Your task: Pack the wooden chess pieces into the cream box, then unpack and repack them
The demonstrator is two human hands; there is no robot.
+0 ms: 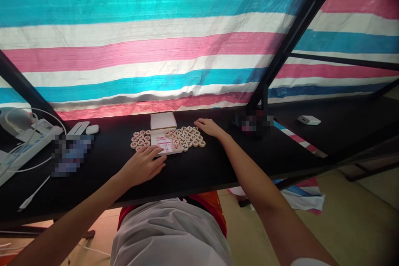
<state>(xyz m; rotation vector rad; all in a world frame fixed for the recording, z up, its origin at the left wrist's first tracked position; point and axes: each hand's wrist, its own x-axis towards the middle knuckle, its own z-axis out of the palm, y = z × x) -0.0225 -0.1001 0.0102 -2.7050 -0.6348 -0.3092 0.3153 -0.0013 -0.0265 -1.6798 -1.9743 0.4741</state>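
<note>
A small open wooden box (167, 140) sits on the black table (202, 166), with its lid (163, 120) lying just behind it. Round wooden game discs with red and dark characters lie in two groups, one to the left of the box (141, 139) and one to the right (190, 136). A few discs and a folded sheet with red lines lie inside the box. My left hand (144, 165) rests flat on the table, fingers spread, touching the box's near left corner. My right hand (208, 127) lies beside the right group, fingers curled over its far edge discs.
At the far left are a white power strip (21, 151), white cables and a grey device (14, 119). A white mouse (92, 129) lies near the back edge. A small white box (308, 120) sits on the right table. Black frame bars and a striped tarp stand behind.
</note>
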